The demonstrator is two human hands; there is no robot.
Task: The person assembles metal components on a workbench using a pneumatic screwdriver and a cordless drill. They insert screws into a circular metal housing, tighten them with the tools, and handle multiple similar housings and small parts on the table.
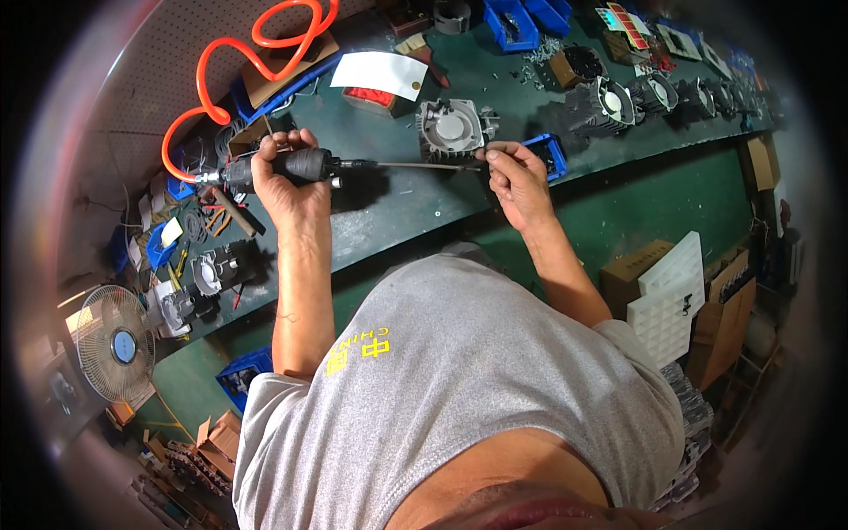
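My left hand (pixel 290 190) is wrapped around a black air screwdriver (pixel 309 164), held level above the bench. An orange coiled air hose (pixel 205 95) joins its left end. Its long thin bit (pixel 411 165) points right, toward my right hand (pixel 523 184). The fingers of that hand are pinched together at the bit's tip; whatever small thing is between them is too small to make out. Just beyond the bit, a grey cast-metal housing (pixel 431 140) with a round light disc in it sits on the bench.
The green bench (pixel 380 225) carries a blue bin (pixel 549 157) of small dark parts right of my hand. More housings (pixel 601 106) line the right side. A red-filled box (pixel 369 104) stands behind. A hammer (pixel 231 210) and pliers lie left, near a fan (pixel 115 344).
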